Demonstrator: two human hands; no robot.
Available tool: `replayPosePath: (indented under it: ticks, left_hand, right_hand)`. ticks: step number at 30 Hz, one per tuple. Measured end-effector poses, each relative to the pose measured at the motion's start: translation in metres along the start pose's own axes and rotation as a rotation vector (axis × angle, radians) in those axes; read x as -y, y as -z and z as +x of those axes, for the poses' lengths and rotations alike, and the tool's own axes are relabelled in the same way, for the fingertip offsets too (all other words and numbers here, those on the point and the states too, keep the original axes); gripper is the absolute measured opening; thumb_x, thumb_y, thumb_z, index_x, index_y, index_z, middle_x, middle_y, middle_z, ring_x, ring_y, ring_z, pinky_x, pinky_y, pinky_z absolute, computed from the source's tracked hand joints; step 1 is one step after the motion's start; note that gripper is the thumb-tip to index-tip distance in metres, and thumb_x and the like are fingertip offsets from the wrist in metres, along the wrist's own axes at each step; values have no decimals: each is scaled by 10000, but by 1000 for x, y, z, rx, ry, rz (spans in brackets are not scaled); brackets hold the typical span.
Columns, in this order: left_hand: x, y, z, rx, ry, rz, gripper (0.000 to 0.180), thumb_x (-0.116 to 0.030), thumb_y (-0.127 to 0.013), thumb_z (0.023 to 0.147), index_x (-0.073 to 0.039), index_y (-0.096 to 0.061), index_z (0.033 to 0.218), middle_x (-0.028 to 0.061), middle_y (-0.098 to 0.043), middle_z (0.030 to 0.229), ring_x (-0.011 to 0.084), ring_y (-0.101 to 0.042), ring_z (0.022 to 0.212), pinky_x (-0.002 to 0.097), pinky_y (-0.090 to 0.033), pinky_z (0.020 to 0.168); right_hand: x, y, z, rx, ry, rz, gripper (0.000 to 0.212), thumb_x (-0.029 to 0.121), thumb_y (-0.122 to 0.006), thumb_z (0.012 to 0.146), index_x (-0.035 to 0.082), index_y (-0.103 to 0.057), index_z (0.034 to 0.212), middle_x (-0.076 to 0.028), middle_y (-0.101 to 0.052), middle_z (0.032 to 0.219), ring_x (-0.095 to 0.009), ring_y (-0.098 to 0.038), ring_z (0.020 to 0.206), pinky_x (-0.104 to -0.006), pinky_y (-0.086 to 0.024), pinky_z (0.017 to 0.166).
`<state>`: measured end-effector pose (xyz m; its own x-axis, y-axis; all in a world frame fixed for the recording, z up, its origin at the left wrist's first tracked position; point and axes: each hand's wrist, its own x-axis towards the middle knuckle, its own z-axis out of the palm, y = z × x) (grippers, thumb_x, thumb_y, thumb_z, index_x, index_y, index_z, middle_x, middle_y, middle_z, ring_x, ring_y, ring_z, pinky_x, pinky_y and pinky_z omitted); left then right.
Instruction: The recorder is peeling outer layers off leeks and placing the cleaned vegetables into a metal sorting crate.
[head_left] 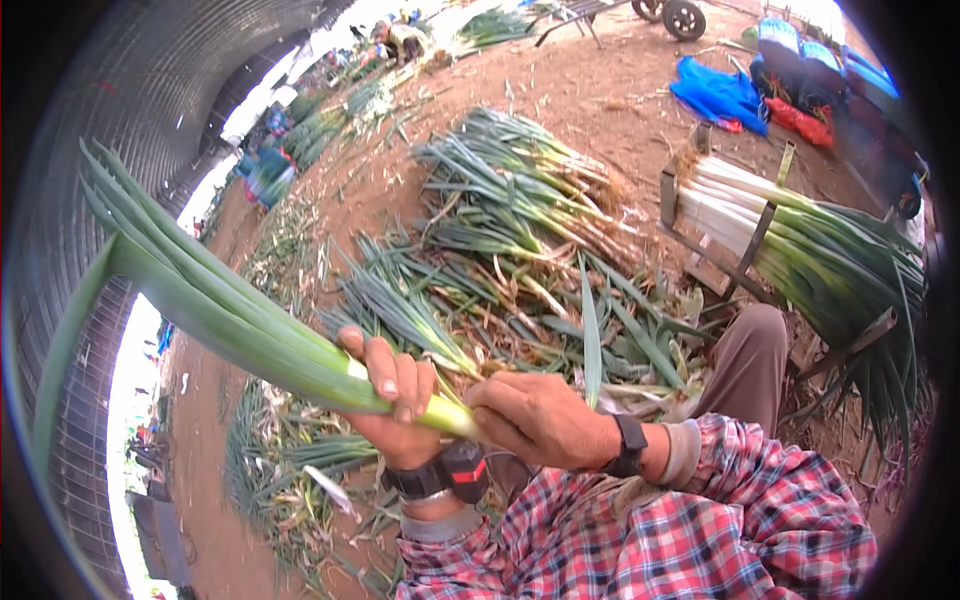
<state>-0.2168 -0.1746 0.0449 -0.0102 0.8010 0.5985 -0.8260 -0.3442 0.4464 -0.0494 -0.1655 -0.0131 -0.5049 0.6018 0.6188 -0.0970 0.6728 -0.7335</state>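
left hand [408, 395] wrapped round one green onion stalk [270, 345], leaves running up and out to its left. right hand [540, 415] just right of it, fingers bunched on the stalk's pale base; can't tell if it pinches skin, root or a small tool. looks like stripping the base. to do it well: left grip firm but not crushing, close to the base; right hand probably best pulling outer skin along the stalk, not across, so the white part doesn't snap.

counts: one stalk in hands; one metal rack [745, 255] beyond and right of the right hand, one bundle [820, 250] in it, stalks overlap, uncountable; one big onion heap [510, 190] beyond both hands, also uncountable; two wrist straps, one black watch [628, 445] behind the right hand, one strapped device [465, 472] by the left.
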Motion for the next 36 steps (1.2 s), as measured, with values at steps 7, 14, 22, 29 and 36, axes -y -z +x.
replayPosePath:
  ticks: [7,14,22,29,36]
  left_hand:
    - [7,-11,-1,20,-14,-1,457,-385,-479,1000,20,-435,1208,91,-525,735,132,-448,491,286,-397,493]
    - [-9,-7,19,67,-43,90,394,-302,-532,984,23,-458,1193,34,-529,746,98,-455,511,268,-396,503]
    - [-83,26,32,-90,-82,-88,368,-220,-671,875,19,-479,1078,15,-545,755,90,-477,531,261,-397,531]
    - [-125,40,30,-223,-94,112,361,-345,-627,907,-19,-497,994,33,-515,796,126,-480,646,281,-408,561]
    - [-87,36,27,-616,-261,712,477,-501,-394,1007,-87,-494,1221,66,-595,1052,148,-506,738,290,-443,614]
  right_hand:
    - [9,6,0,25,-36,-117,146,82,-581,844,28,-562,979,-137,-557,762,-321,-602,695,-399,-470,602]
    - [-18,13,-6,-241,-567,1360,182,144,-478,974,0,-544,1065,-122,-621,903,-240,-636,832,-365,-539,794]
    - [-50,100,-92,199,-514,169,216,232,-617,926,24,-560,901,-26,-530,733,-140,-556,644,-301,-437,578]
    - [-87,101,-161,475,-424,-488,109,156,-650,793,95,-611,874,-123,-592,782,-359,-614,747,-445,-492,654]
    - [-103,122,-135,661,-538,-757,358,250,-645,834,101,-594,1155,-135,-589,1051,-318,-586,1028,-419,-454,809]
